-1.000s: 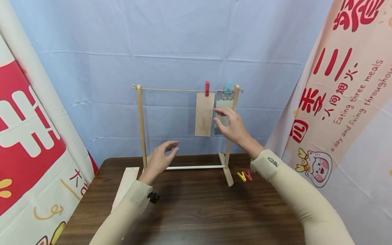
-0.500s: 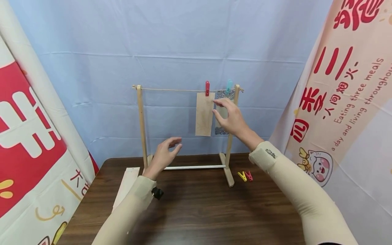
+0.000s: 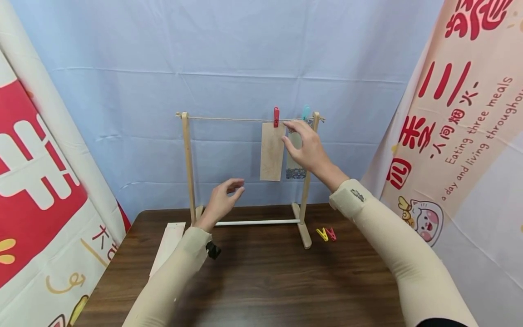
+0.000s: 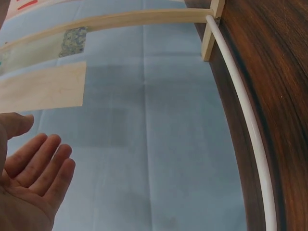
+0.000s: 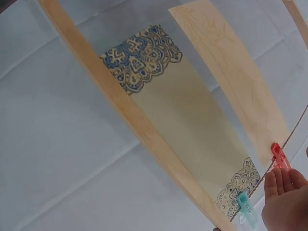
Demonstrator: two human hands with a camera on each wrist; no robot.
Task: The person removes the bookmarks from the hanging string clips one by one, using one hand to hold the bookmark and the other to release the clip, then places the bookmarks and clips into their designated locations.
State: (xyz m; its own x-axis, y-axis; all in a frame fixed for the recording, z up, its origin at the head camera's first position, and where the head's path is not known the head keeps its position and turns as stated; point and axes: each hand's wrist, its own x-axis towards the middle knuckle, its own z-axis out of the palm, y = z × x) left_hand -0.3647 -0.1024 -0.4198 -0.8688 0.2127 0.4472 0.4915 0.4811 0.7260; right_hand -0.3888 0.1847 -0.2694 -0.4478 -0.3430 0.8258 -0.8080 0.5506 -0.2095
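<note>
On the string [image 3: 229,119] of a wooden rack, a red clothespin [image 3: 276,117] holds a plain cream paper strip [image 3: 271,154]. Beside it, a teal clothespin [image 5: 246,210] holds a second strip with blue patterned ends [image 5: 168,115]. My right hand [image 3: 308,147] is raised in front of the patterned strip, thumb and fingers apart, fingertips close to the red clothespin. It holds nothing. Lower down, my left hand [image 3: 222,200] hovers before the rack with relaxed fingers and nothing in them; the left wrist view shows its palm [image 4: 29,192] below the hanging strips.
A yellow clothespin [image 3: 322,234] and a red one [image 3: 331,234] lie on the dark wooden table [image 3: 261,272] right of the rack's foot [image 3: 304,236]. More pale strips [image 3: 169,243] lie at the left, partly behind my left sleeve. A white rod [image 3: 257,222] joins the rack's posts low down.
My right hand has risen along the patterned strip toward the string and red clothespin. My left hand has moved slightly up and to the right. The hanging strips stay in place.
</note>
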